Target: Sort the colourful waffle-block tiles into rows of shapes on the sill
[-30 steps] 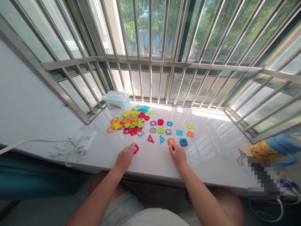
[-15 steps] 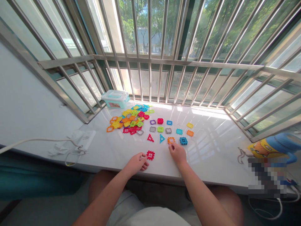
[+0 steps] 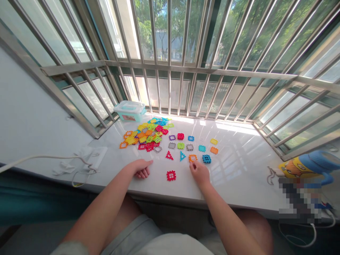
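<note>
My left hand is over the sill, left of a red square window-pattern interlocking tile and apart from it. Its thumb stretches out, the fingers curl loosely below, and it holds nothing visible. My right hand has thumb and forefinger pinched at the near edge of an orange square tile, which lies on the sill. Beside that tile are a dark blue tile stack, a blue triangle tile and a red triangle tile.
A mixed tile pile lies left of rows of sorted tiles, including a green tile. Behind stands a lidded teal box. A power strip is at left, a blue-and-yellow jug at right. Metal bars close the back.
My left hand has moved left, away from the red square tile, which now shows whole and sits slightly turned. My right hand stays at the orange tile.
</note>
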`<state>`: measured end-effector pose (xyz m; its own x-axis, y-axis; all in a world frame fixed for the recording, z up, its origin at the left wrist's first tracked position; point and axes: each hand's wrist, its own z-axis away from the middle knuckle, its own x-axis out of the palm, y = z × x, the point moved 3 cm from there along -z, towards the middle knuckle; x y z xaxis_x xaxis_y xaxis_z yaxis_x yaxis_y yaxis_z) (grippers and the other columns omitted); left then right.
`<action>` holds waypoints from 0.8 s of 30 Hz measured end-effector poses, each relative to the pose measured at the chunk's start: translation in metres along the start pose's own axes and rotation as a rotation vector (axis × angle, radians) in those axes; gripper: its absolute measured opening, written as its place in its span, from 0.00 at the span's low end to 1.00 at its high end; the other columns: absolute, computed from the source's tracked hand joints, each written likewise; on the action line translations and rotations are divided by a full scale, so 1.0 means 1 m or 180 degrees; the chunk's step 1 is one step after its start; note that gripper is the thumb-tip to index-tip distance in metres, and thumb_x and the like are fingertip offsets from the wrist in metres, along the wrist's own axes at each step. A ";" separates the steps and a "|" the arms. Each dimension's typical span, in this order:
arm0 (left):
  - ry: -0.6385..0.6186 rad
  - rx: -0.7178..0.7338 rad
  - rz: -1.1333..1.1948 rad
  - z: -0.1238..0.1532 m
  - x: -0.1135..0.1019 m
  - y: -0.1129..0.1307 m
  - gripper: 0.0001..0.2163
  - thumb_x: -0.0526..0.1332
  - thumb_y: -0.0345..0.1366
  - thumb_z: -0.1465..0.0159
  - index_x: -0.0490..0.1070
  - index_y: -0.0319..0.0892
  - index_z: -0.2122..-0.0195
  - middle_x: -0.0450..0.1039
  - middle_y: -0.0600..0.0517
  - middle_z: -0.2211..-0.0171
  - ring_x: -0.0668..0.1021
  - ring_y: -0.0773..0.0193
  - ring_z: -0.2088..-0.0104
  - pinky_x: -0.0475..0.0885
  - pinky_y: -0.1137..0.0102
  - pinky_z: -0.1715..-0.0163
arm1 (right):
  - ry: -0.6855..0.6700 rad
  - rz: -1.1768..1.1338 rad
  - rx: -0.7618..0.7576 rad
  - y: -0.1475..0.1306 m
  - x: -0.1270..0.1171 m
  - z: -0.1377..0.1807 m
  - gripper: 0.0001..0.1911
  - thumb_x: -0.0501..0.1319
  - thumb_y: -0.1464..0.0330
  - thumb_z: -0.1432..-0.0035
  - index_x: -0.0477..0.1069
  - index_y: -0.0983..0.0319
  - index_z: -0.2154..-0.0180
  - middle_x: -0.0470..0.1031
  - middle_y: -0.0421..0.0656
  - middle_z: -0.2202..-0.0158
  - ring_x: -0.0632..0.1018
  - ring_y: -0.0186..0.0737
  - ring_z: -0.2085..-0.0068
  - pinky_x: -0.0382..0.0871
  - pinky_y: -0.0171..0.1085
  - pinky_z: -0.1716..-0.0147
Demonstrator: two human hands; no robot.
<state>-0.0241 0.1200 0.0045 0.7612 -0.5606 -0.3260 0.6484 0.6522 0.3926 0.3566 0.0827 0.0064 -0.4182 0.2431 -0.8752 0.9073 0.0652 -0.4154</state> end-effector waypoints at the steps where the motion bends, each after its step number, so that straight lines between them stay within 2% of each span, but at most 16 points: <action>1: 0.0032 -0.0086 0.0019 -0.003 -0.010 0.003 0.37 0.51 0.73 0.40 0.76 0.40 0.75 0.82 0.35 0.67 0.79 0.60 0.79 0.69 0.72 0.83 | 0.0009 0.0015 -0.0016 -0.001 -0.001 0.001 0.19 0.55 0.58 0.30 0.68 0.59 0.72 0.72 0.40 0.75 0.67 0.35 0.74 0.45 0.36 0.73; 4: 0.0093 -0.0294 0.0052 -0.010 -0.025 0.013 0.40 0.46 0.76 0.42 0.76 0.40 0.75 0.81 0.34 0.70 0.79 0.59 0.80 0.67 0.71 0.84 | 0.0026 0.0041 -0.0250 -0.007 -0.003 0.005 0.18 0.55 0.60 0.29 0.69 0.59 0.71 0.72 0.40 0.74 0.68 0.35 0.74 0.48 0.36 0.72; 7: 0.0295 -0.0328 -0.0025 -0.013 -0.024 0.026 0.42 0.43 0.77 0.43 0.76 0.40 0.75 0.79 0.34 0.74 0.77 0.57 0.81 0.66 0.69 0.84 | -0.0070 0.0024 -0.0985 -0.025 -0.006 0.014 0.16 0.54 0.62 0.28 0.71 0.59 0.68 0.74 0.42 0.70 0.72 0.38 0.68 0.57 0.36 0.68; 10: 0.0511 -0.0279 -0.0058 -0.016 -0.021 0.035 0.43 0.42 0.78 0.44 0.76 0.41 0.73 0.77 0.36 0.77 0.76 0.56 0.82 0.66 0.68 0.84 | -0.0320 -0.0099 -0.1877 -0.051 -0.007 0.026 0.09 0.56 0.67 0.30 0.75 0.58 0.57 0.78 0.46 0.56 0.75 0.43 0.56 0.64 0.39 0.56; 13: 0.0569 -0.0257 -0.0003 -0.021 -0.023 0.037 0.43 0.42 0.78 0.44 0.75 0.41 0.73 0.77 0.37 0.78 0.75 0.57 0.82 0.66 0.68 0.84 | -0.0586 -0.0243 -0.2319 -0.074 -0.003 0.034 0.18 0.60 0.72 0.35 0.73 0.55 0.45 0.74 0.46 0.42 0.73 0.46 0.47 0.65 0.43 0.48; 15: 0.0569 -0.0248 0.0087 -0.025 -0.026 0.037 0.42 0.43 0.78 0.43 0.75 0.41 0.73 0.77 0.38 0.78 0.75 0.58 0.83 0.65 0.69 0.85 | -0.0705 -0.0281 -0.2317 -0.084 0.001 0.037 0.19 0.61 0.73 0.37 0.73 0.53 0.45 0.74 0.44 0.42 0.72 0.46 0.46 0.65 0.44 0.48; 19: 0.0570 -0.0195 0.0200 -0.029 -0.031 0.036 0.41 0.45 0.77 0.43 0.75 0.41 0.74 0.77 0.38 0.77 0.75 0.59 0.82 0.65 0.70 0.86 | -0.0634 -0.0251 -0.2047 -0.091 0.008 0.039 0.13 0.61 0.71 0.34 0.75 0.55 0.49 0.76 0.46 0.47 0.73 0.46 0.49 0.66 0.44 0.50; 22: 0.0568 -0.0162 0.0208 -0.030 -0.033 0.035 0.40 0.46 0.77 0.44 0.75 0.41 0.74 0.77 0.38 0.77 0.75 0.59 0.82 0.65 0.70 0.86 | -0.0526 -0.0239 -0.1852 -0.089 0.008 0.039 0.07 0.61 0.67 0.32 0.75 0.56 0.53 0.76 0.47 0.49 0.73 0.46 0.51 0.65 0.44 0.50; 24: 0.0567 -0.0168 0.0232 -0.031 -0.034 0.035 0.40 0.47 0.77 0.44 0.75 0.41 0.74 0.77 0.39 0.78 0.75 0.60 0.82 0.65 0.71 0.86 | -0.0445 -0.0246 -0.1705 -0.087 0.007 0.038 0.09 0.62 0.62 0.31 0.75 0.56 0.53 0.75 0.48 0.48 0.73 0.48 0.50 0.65 0.45 0.49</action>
<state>-0.0269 0.1771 0.0025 0.7924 -0.4148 -0.4473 0.5876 0.7162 0.3767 0.2733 0.0421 0.0265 -0.4533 0.0899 -0.8868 0.7540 0.5693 -0.3277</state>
